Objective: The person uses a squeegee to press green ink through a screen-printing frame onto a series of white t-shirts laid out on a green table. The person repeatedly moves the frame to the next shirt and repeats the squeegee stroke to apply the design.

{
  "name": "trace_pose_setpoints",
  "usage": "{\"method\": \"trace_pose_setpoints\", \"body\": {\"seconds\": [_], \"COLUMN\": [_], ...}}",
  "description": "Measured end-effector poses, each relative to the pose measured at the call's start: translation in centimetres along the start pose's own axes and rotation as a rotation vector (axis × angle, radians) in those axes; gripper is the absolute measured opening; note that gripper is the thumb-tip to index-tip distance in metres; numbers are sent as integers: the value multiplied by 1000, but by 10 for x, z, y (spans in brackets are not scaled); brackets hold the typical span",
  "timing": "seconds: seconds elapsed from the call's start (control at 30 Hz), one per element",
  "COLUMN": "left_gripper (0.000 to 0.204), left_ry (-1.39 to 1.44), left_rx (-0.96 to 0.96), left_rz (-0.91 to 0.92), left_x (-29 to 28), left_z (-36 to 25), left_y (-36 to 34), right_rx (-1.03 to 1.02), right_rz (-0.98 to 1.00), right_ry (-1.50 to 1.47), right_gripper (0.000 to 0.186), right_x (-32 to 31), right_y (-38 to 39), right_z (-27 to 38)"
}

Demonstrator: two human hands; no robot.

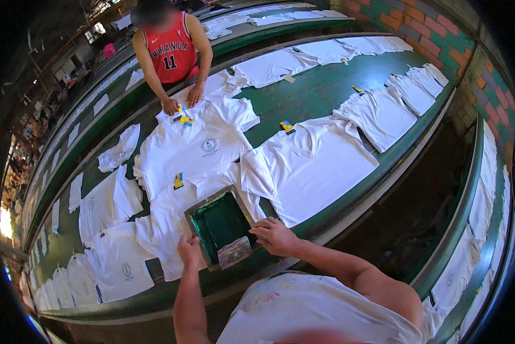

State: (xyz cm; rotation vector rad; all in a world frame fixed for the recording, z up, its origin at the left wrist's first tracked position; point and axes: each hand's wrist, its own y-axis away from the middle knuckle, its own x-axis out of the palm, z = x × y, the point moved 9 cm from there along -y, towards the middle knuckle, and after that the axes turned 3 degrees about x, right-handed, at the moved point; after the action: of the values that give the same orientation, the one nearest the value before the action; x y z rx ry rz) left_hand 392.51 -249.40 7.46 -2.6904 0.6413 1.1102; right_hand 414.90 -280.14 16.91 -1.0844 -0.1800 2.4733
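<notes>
A screen-printing frame (245,205) with dark green mesh lies over a white T-shirt (174,212) on the long green table. Closed around the frame's left side is my left hand (190,250). My right hand (273,236) grips the right side, fingertips at its rim. Inside the frame, along the near edge, rests a squeegee (234,252) with a worn, paint-smeared handle. Just beyond lies a T-shirt (177,143) with a dark round print on its chest. A co-worker's hands (180,100) touch that shirt near its collar. What is under the frame is hidden.
To the right lies an unprinted white T-shirt (315,166) with a yellow-and-blue tag (287,126). More shirts line the green table (280,103), several printed ones at left. A person in a red jersey (168,49) stands across. Another shirt-covered table (449,241) stands at right.
</notes>
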Motion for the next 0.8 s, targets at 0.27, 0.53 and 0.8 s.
{"method": "trace_pose_setpoints", "body": {"seconds": [0.27, 0.53, 0.8], "left_gripper": [57, 37, 29], "left_ry": [-24, 25, 26], "left_rx": [287, 461, 531], "left_rz": [-285, -445, -475], "left_x": [16, 4, -2], "left_z": [-30, -38, -45], "left_y": [59, 85, 100], "right_rx": [116, 380, 617], "right_rz": [-114, -56, 49], "right_ry": [-8, -283, -635], "right_gripper": [43, 68, 65], "right_x": [1, 37, 59], "right_y": [-6, -21, -7], "right_z": [-21, -77, -87]}}
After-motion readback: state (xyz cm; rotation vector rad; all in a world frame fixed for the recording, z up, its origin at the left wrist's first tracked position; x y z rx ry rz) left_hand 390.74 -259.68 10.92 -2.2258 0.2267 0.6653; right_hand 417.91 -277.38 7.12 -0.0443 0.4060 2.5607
